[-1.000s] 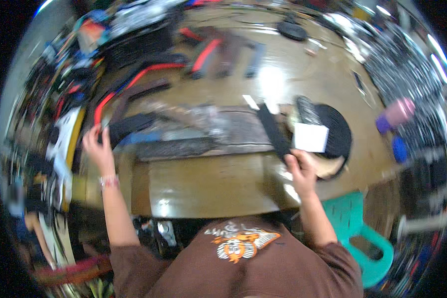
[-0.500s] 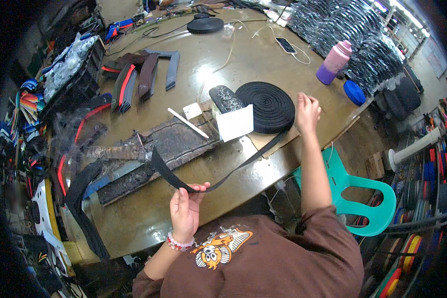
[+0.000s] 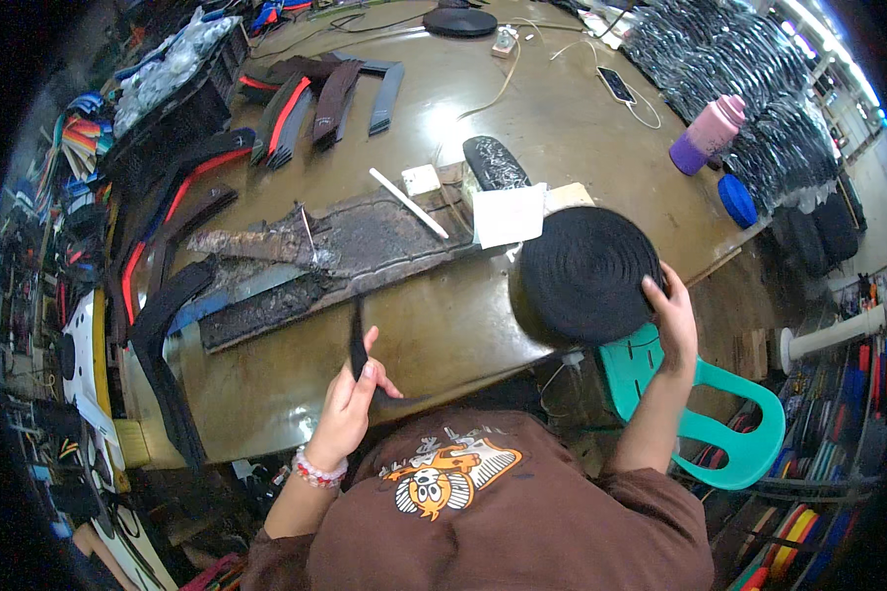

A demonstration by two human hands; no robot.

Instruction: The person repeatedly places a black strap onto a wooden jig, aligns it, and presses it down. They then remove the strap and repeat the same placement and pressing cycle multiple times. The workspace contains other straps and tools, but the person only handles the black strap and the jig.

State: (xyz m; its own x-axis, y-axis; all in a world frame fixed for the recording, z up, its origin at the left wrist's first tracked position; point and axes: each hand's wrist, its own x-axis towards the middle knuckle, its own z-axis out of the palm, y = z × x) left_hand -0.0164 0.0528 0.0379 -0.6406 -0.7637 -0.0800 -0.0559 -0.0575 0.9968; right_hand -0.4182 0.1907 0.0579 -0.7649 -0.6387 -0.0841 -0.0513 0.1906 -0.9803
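My left hand (image 3: pixel 350 399) grips the end of a black strap (image 3: pixel 358 340) just above the near edge of the brown table (image 3: pixel 443 325). The strap runs from my fingers back toward a big black roll of webbing (image 3: pixel 581 276). My right hand (image 3: pixel 672 313) holds that roll by its right rim, tilted up at the table's edge. A white sheet (image 3: pixel 510 215) lies just behind the roll.
A dark stained work mat (image 3: pixel 345 241) with a white stick (image 3: pixel 408 202) lies mid-table. Black and red strap pieces (image 3: pixel 315 94) sit at the back left. A purple bottle (image 3: pixel 705 133) stands at the right, a teal plastic chair (image 3: pixel 705 414) below it.
My right hand has lifted the roll off the table and brought it to the near edge. My left hand now holds a shorter, upright strap end closer to the table.
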